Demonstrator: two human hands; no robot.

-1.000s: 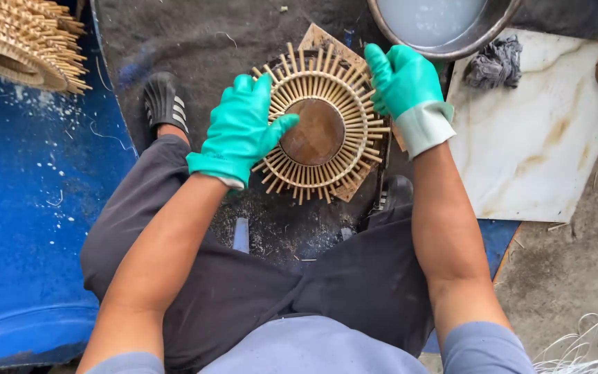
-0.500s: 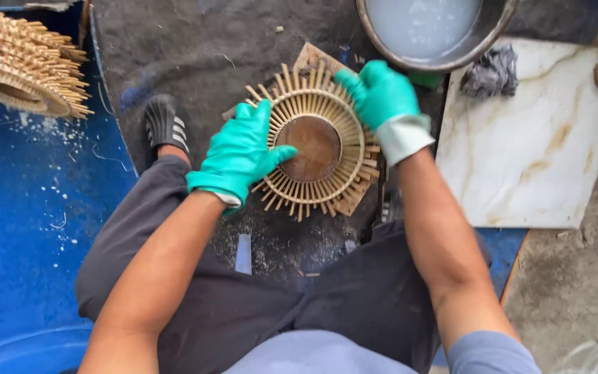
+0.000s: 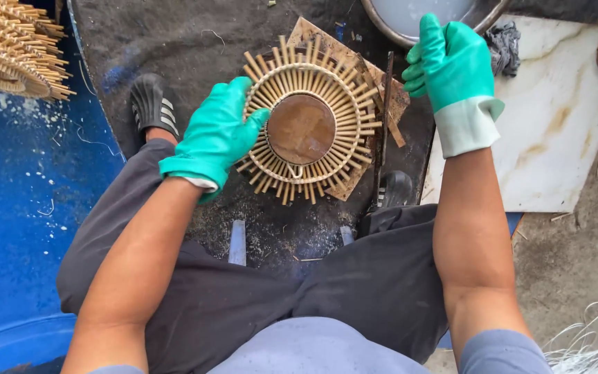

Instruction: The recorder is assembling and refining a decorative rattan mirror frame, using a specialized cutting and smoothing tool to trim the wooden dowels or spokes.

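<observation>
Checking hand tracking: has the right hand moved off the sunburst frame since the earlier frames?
Yes. The right hand has lifted off the sunburst frame and gone up toward the metal basin.

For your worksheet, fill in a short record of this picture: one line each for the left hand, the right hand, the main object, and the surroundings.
left hand: left hand in a green glove, gripping the sunburst frame's left edge
right hand: right hand gloved, raised off the frame, near the metal basin
main object: round bamboo-stick sunburst frame with brown centre disc
surroundings: pale board, stacked similar frames

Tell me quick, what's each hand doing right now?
Left hand: closed on the left edge of the round sunburst frame, holding it.
Right hand: lifted off the frame, fingers curled, holding nothing visible.
</observation>
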